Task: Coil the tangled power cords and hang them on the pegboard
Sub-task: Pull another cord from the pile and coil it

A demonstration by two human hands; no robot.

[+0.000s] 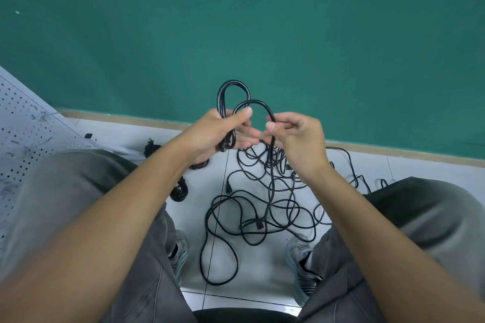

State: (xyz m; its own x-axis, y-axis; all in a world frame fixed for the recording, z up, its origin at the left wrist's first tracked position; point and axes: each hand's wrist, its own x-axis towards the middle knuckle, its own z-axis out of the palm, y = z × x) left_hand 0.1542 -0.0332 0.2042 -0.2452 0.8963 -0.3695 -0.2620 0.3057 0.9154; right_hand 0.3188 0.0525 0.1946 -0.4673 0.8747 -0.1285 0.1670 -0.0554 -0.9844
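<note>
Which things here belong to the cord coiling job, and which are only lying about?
Job:
left hand gripping the coil loops
right hand pinching the cord
tangled cords on the floor
finished coils
pegboard

Lying about:
small black piece by the pegboard
shoes

green wall, tiled floor

a green wall (262, 21) rose behind white floor tiles (252, 270); grey sneakers (301, 270) rested there.

black cords (262, 207), green wall (236, 21).
</note>
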